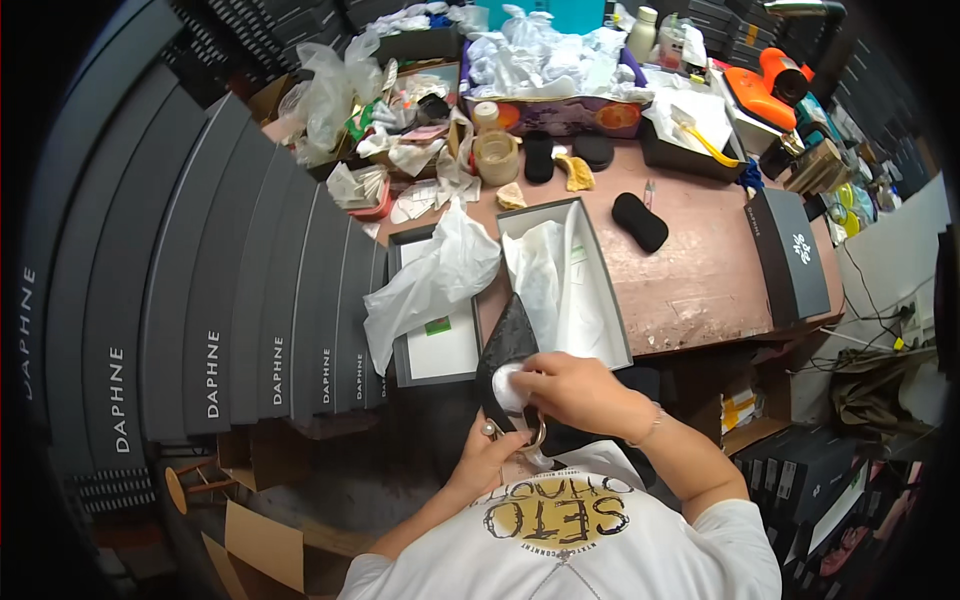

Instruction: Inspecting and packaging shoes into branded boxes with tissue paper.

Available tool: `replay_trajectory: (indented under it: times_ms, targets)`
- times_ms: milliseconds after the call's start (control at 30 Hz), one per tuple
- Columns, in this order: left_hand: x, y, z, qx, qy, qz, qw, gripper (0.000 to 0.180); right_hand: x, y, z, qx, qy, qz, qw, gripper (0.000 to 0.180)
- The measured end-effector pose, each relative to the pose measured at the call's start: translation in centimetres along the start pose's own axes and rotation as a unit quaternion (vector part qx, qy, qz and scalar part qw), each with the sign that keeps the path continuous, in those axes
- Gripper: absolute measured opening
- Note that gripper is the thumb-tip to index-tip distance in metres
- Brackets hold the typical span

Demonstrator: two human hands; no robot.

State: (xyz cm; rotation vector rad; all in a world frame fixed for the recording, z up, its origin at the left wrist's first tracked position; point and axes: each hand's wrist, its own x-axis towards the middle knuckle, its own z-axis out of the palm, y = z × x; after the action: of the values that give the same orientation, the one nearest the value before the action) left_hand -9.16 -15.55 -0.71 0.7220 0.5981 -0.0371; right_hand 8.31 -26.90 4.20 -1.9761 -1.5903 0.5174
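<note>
Close to my body I hold a black pointed shoe (507,340), its toe toward the table. My left hand (488,452) is closed around its heel end, with a ring showing on a finger. My right hand (578,392) is pinched at the shoe's opening, on a white wad (508,386) that looks like paper. Its fingertips are partly hidden there. Just beyond the toe lies an open grey shoe box (608,285) with white tissue paper (537,270) inside. Left of it sits another shallow grey box part (402,352), partly covered by crumpled white paper (440,270).
Tall stacks of dark shoe boxes (240,270) stand at my left. On the table are a black brush-like pad (640,222), a glass jar (496,158), a purple carton (560,118) of crumpled paper, an orange tool (765,92) and a dark box (785,255) at the right edge.
</note>
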Motion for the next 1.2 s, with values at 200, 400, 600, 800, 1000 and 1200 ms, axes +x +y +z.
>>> replay_trajectory:
  times_ms: [200, 400, 600, 800, 1000, 1200]
  targets:
    - [0.7, -0.8, 0.7, 0.123, 0.005, 0.112, 0.986, 0.054, 1.6, 1.6, 3.6, -0.002, 0.099, 0.002, 0.995, 0.03]
    - [3.7, 0.5, -1.5, -0.029, 0.039, 0.058, 0.997, 0.026, -1.6, 5.2, -1.0, -0.072, 0.288, 0.169, 0.94, 0.031]
    - [3.3, 1.1, 1.4, 0.057, -0.003, 0.139, 0.989, 0.056, 0.8, 0.8, 1.1, 0.222, 0.028, 0.024, 0.974, 0.047]
    - [2.2, -1.5, 0.3, 0.11, 0.012, 0.126, 0.986, 0.047, 5.9, 2.0, 8.8, 0.071, 0.11, 0.026, 0.991, 0.046]
    - [1.2, 3.0, -0.3, -0.009, -0.008, 0.176, 0.984, 0.076, 3.3, -0.1, 5.5, 0.079, -0.013, 0.034, 0.996, 0.06]
    - [8.0, 3.8, -2.3, 0.063, 0.051, 0.079, 0.994, 0.038, 2.9, -0.4, 9.4, 0.056, 0.031, 0.041, 0.997, 0.072]
